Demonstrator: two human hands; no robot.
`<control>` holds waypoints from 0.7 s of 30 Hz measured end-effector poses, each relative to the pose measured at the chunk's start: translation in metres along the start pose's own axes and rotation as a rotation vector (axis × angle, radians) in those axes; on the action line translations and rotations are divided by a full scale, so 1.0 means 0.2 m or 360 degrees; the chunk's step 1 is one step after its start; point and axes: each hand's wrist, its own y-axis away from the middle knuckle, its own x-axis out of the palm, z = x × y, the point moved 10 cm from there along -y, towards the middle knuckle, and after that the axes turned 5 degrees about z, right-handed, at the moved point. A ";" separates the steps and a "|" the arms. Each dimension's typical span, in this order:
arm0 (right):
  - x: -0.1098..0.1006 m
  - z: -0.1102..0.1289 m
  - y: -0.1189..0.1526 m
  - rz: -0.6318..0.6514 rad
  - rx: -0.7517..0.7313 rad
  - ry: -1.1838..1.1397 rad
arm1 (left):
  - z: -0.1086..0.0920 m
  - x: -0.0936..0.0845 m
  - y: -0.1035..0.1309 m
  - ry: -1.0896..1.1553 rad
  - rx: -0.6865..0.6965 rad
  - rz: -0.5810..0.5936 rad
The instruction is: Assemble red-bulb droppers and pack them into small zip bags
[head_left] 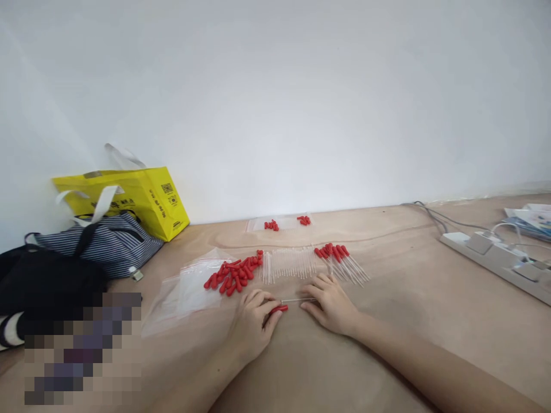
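Note:
My left hand is closed on a red rubber dropper bulb, whose narrow end points right between thumb and fingers. A thin clear dropper tube lies level between my two hands, just above that bulb. My right hand pinches the tube's right end with fingers and thumb. The tube's left end is at my left fingertips; whether they touch it I cannot tell. Beyond my left hand is a pile of red bulbs. A row of clear tubes lies behind both hands, and droppers with red bulbs fitted lie beyond my right hand.
Clear plastic bags lie at the left of the pile. Another bag with small red bulbs is near the wall. Left stand a yellow bag and a striped bag. A power strip with cables is at right.

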 end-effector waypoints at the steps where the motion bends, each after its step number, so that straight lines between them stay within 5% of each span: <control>1: 0.00 -0.01 -0.01 -0.0007 0.0039 -0.0051 | 0.00 0.00 0.00 -0.0008 0.0008 -0.0006; 8: 0.07 -0.11 -0.06 0.0056 0.0488 -0.0266 | -0.04 -0.01 -0.06 -0.0016 0.0062 -0.0014; 21: 0.00 -0.03 -0.03 -0.0133 0.0217 -0.0276 | 0.04 0.00 -0.06 0.0046 -0.0066 -0.0069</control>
